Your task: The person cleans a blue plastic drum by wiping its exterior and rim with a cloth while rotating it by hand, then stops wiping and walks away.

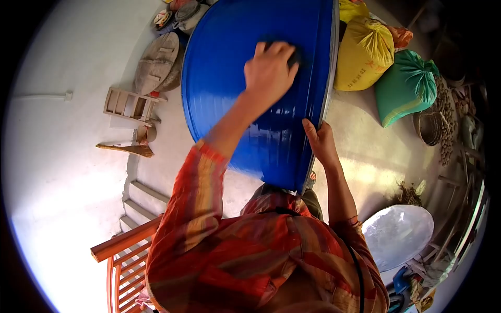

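A large glossy blue drum-like container (229, 99) fills the space before me, its curved side wet with streaks of shine. Along its right edge runs a grey metal-looking rim (331, 68). My left hand (269, 73) presses down on the upper part of the blue side, fingers bent over a dark pad or cloth (296, 55). Most of that pad is hidden under the hand. Lower down, my right hand (321, 141) grips the right edge, thumb on the blue surface and the other fingers out of sight behind it.
Tied yellow (362, 55) and green (407, 88) sacks stand right of the drum, near a woven basket (429, 126). A round shiny metal sheet or lid (399, 235) lies lower right. At left are a wooden lid (156, 62), a small rack (125, 104), a broom (128, 149), steps and a railing (128, 240).
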The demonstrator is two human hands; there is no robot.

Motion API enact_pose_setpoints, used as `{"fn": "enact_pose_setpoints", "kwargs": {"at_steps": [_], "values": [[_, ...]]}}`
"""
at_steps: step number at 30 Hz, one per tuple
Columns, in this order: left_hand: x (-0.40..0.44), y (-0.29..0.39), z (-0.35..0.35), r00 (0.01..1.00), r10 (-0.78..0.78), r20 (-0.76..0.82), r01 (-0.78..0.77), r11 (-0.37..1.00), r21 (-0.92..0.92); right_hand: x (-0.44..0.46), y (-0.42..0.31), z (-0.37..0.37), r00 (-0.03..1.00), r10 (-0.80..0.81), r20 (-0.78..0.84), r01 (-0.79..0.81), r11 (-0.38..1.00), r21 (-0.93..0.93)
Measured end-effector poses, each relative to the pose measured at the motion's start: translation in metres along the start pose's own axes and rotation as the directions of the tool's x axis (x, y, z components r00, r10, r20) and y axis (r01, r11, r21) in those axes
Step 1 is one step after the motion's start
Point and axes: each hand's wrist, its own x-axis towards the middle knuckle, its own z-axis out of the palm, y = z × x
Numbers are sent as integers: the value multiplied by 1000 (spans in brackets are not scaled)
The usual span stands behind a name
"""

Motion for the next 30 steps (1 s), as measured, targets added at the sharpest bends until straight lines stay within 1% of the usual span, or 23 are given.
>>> {"fn": "enact_pose_setpoints", "kwargs": {"at_steps": [1,4,5,7,8,9,10,11,12,13,14,16,17,20,21,22,24,25,26,27,28,29,30], "values": [[24,-5,14,994,39,-105,-37,999,24,2,0,-1,1000,22,12,-22,1000,-17],[65,-9,36,996,-15,-86,12,999,-42,16,-4,-1,1000,-3,18,3,1000,-14],[53,-7,33,997,-20,-77,17,999,-45,16,-4,-3,999,-31,21,31,999,5],[-5,8,12,998,-2,69,7,997,-75,8,4,-7,999,-49,14,49,998,31],[-45,8,18,997,18,73,-8,991,-131,12,15,-11,999,-33,-15,34,998,59],[-84,16,16,989,-25,144,48,986,-158,16,24,-12,999,-13,-42,17,996,92],[-122,15,19,979,24,203,14,983,-183,18,27,-11,999,-15,-48,20,994,104],[-157,15,24,964,98,248,-44,975,-216,19,30,-9,997,71,-42,-48,915,401],[-180,14,35,969,199,148,-151,947,-284,18,36,-6,988,155,-4,-114,746,656],[-181,15,33,960,233,157,-187,947,-263,24,70,-13,991,135,-10,-107,824,557],[-175,16,33,951,266,160,-224,944,-241,20,67,-13,990,143,4,-121,824,553],[-138,18,30,944,313,108,-279,927,-251,21,46,-18,1000,21,3,-19,842,539],[-115,22,28,932,357,64,-330,907,-263,20,31,-21,996,3,92,-59,790,610],[-16,30,35,938,300,-176,-335,913,-231,16,31,-12,995,102,-7,-76,775,627],[24,28,41,949,235,-209,-272,947,-170,14,41,-14,994,89,66,-111,773,625],[68,19,53,939,221,-264,-265,954,-142,13,43,-12,994,87,62,-107,776,621],[162,0,82,851,329,-410,-344,938,38,10,41,-3,997,59,-41,-30,861,508],[164,9,74,850,329,-412,-349,937,28,6,17,1,994,38,-106,15,890,455],[160,20,62,943,223,-248,-252,964,-90,7,19,-4,993,41,-110,13,894,449],[151,28,52,991,122,-63,-132,975,-181,13,23,-8,992,47,-119,11,896,443],[124,26,71,970,98,-225,-116,991,-70,20,26,-10,991,53,-125,9,895,446],[89,27,62,973,146,-176,-158,986,-54,23,20,-10,980,36,-196,51,905,422],[41,33,46,984,127,-127,-137,988,-75,28,21,-14,987,11,-158,62,891,449]]}}
